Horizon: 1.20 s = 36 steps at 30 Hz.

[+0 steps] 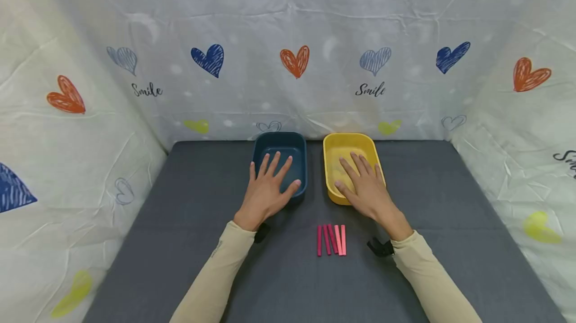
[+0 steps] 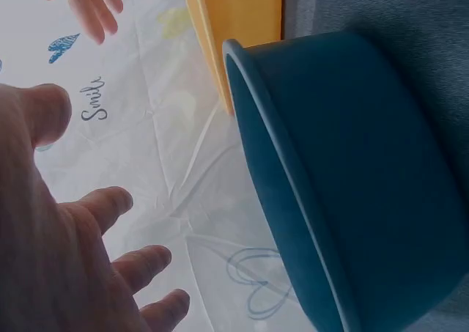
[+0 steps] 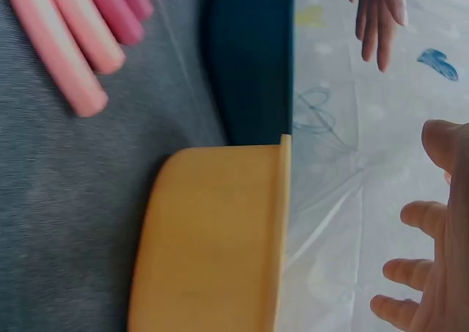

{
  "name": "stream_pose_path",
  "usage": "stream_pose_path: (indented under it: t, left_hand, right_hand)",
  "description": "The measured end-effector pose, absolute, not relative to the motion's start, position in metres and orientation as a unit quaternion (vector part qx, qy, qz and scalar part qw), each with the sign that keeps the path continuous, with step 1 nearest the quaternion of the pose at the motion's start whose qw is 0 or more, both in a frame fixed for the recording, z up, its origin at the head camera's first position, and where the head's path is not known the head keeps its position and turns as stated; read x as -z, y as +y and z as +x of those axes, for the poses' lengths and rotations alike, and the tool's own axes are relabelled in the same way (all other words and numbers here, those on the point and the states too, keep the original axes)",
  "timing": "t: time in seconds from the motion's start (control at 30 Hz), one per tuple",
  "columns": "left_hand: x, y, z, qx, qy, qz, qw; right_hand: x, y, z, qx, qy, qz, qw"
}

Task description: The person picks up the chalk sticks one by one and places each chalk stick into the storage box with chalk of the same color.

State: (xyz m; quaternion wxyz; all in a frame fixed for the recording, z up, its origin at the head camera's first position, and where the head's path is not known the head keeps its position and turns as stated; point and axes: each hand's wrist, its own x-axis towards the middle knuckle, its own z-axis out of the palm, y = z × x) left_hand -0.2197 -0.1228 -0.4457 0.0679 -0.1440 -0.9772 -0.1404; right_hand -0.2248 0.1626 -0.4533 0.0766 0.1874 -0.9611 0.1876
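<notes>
My left hand [image 1: 266, 190] is held with fingers spread above the dark blue bin [image 1: 302, 163]; the left wrist view shows a gap between the hand and the bin's rim [image 2: 286, 163]. Over the yellow bin [image 1: 333, 155] hovers my right hand [image 1: 368, 190], its fingers likewise spread. In the right wrist view that hand stays apart from the yellow bin's wall [image 3: 212, 229]. Neither hand holds anything. Nearer me, between the forearms, several slim sticks lie side by side on the table: dark pink sticks [image 1: 326, 240] on the left and light pink sticks [image 1: 344, 240] on the right.
A dark grey cloth [image 1: 202, 183] covers the table. The two bins stand side by side near its back edge. A white curtain [image 1: 252, 88] printed with hearts closes off the back and both sides. A black strap [image 1: 380, 248] is at my right wrist.
</notes>
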Motion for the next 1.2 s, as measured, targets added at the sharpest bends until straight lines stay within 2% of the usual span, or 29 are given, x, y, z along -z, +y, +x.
stream_pose_path:
  t: [0.5, 0.97, 1.2]
  left_hand:
    - [0.461, -0.15, -0.207, 0.125, -0.979, -0.147, 0.061]
    - [0.48, -0.167, -0.201, 0.117, -0.977, -0.162, 0.069]
    - [0.484, -0.169, -0.2, 0.103, -0.978, -0.166, 0.065]
  right_hand:
    - [0.475, 0.181, -0.201, -0.182, -0.953, 0.216, 0.111]
    - [0.482, 0.178, -0.171, -0.189, -0.934, 0.252, 0.169]
    - [0.487, 0.175, -0.152, -0.202, -0.924, 0.28, 0.164]
